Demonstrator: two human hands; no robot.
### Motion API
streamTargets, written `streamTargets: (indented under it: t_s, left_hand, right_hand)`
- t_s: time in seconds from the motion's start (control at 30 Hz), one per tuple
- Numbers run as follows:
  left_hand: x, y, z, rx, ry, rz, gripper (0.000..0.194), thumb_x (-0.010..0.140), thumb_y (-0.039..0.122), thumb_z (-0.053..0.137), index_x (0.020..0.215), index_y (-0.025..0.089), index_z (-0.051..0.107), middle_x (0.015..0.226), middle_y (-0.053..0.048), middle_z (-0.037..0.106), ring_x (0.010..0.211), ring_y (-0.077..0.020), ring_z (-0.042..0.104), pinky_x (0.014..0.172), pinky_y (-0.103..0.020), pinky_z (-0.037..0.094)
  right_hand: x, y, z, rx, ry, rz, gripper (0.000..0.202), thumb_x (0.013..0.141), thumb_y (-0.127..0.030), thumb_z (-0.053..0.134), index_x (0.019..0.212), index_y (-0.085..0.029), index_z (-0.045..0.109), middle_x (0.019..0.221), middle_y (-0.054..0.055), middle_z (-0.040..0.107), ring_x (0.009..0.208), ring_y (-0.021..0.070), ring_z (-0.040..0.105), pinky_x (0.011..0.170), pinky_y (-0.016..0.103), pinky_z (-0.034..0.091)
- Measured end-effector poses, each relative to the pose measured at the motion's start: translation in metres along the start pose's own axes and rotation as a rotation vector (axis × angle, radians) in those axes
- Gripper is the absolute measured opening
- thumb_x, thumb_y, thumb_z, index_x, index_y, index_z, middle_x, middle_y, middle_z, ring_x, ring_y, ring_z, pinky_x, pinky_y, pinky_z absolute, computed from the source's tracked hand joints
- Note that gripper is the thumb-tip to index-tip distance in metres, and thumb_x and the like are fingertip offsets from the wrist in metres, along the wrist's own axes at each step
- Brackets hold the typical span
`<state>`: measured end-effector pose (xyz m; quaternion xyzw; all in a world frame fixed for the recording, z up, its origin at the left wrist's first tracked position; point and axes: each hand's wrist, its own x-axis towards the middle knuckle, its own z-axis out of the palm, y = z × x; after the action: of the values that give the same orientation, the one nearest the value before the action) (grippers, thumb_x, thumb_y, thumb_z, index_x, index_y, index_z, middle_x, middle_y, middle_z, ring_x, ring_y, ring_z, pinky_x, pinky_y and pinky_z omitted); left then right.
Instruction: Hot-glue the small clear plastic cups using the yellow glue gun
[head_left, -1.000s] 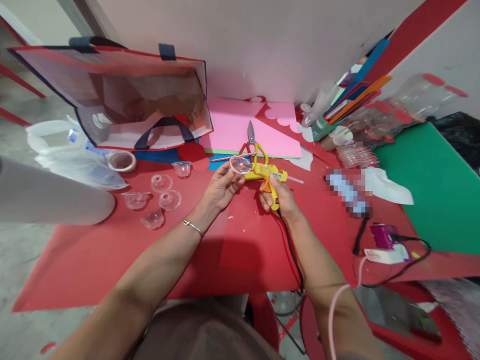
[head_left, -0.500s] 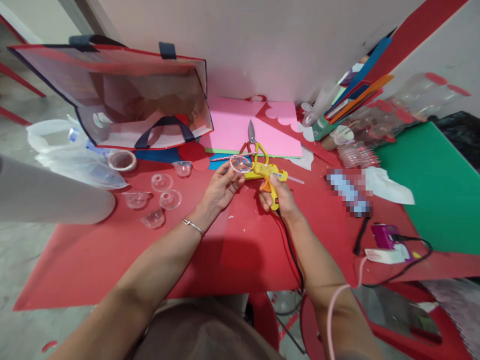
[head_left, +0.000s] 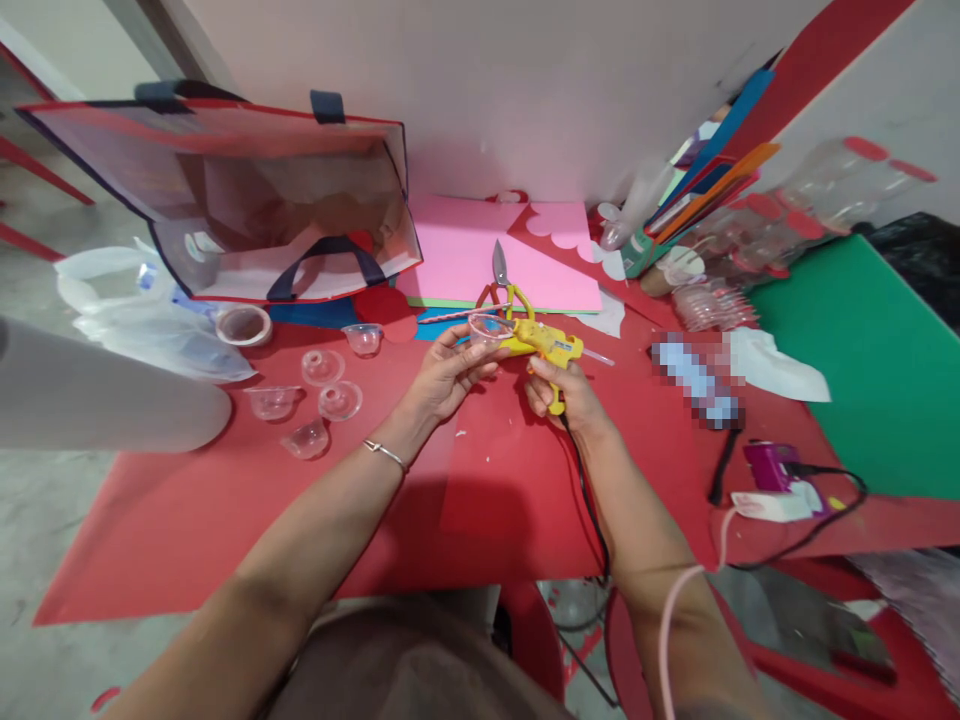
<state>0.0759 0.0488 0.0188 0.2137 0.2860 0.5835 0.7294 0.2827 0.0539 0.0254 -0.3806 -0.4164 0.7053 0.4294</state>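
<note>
Between the fingers of my left hand is a small clear plastic cup, its pinkish rim tilted up. My right hand is wrapped round the handle of a yellow glue gun, a clear glue stick poking out of its back. The gun's nozzle points left and meets the cup's right edge. Just behind lie scissors with red and yellow handles and a thin pink-and-white twisted strip. Several clear plastic cups rest on the red table left of my left hand.
A large open bag stands at the back left, beside a plastic bag and a grey cylinder. Pink sheets lie at the wall. Right are stacked clear containers, a green board and a purple device with cables.
The cup has turned in my left hand and moved slightly right. The glue gun has shifted a little right, and its body now tilts down to the right.
</note>
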Motion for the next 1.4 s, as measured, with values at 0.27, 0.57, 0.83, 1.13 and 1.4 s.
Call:
streamTargets:
  t_s: [0.27,0.57,0.83,1.13,1.4]
  left_hand:
    - [-0.0002,-0.0043,0.0064,0.036,0.067,0.075,0.061,0.056,0.03,0.104,0.102,0.02,0.066,0.095,-0.003,0.082,0.089,-0.02,0.082,0.07,-0.02,0.063]
    - [0.0017,-0.0046,0.0055,0.026,0.104,0.083,0.056,0.055,0.028,0.103,0.097,0.019,0.067,0.093,-0.004,0.082,0.087,-0.0193,0.081,0.071,-0.022,0.063]
    - [0.0034,-0.0062,0.0027,0.032,0.128,0.081,0.051,0.061,0.024,0.1,0.098,0.019,0.067,0.094,-0.005,0.083,0.089,-0.0192,0.082,0.073,-0.023,0.062]
    - [0.0035,-0.0068,0.0026,0.019,0.132,0.09,0.053,0.059,0.025,0.101,0.098,0.019,0.067,0.091,-0.004,0.083,0.088,-0.019,0.082,0.074,-0.023,0.062]
    - [0.0037,-0.0074,0.0016,0.033,0.148,0.087,0.052,0.061,0.024,0.101,0.099,0.019,0.066,0.091,-0.004,0.083,0.089,-0.0187,0.082,0.075,-0.023,0.063]
  right_hand:
    - [-0.0014,-0.0014,0.0054,-0.003,-0.023,0.01,0.031,0.083,-0.043,0.086,0.077,-0.019,0.067,0.04,-0.01,0.046,0.031,0.0081,0.044,0.034,0.02,0.035]
    - [-0.0007,-0.0019,0.0045,-0.026,-0.035,0.023,0.03,0.085,-0.043,0.084,0.078,-0.019,0.066,0.04,-0.011,0.046,0.031,0.0081,0.044,0.035,0.02,0.036]
    - [-0.0016,-0.0015,0.0045,-0.051,-0.027,0.016,0.029,0.087,-0.04,0.082,0.075,-0.02,0.066,0.04,-0.01,0.047,0.032,0.0085,0.045,0.035,0.021,0.036]
    - [-0.0018,-0.0026,0.0067,-0.045,-0.033,0.014,0.03,0.087,-0.04,0.082,0.073,-0.02,0.065,0.04,-0.01,0.047,0.032,0.0088,0.046,0.035,0.021,0.035]
    - [-0.002,-0.0025,0.0073,-0.049,-0.032,0.012,0.031,0.087,-0.04,0.081,0.07,-0.021,0.063,0.04,-0.01,0.046,0.032,0.0088,0.046,0.035,0.022,0.035]
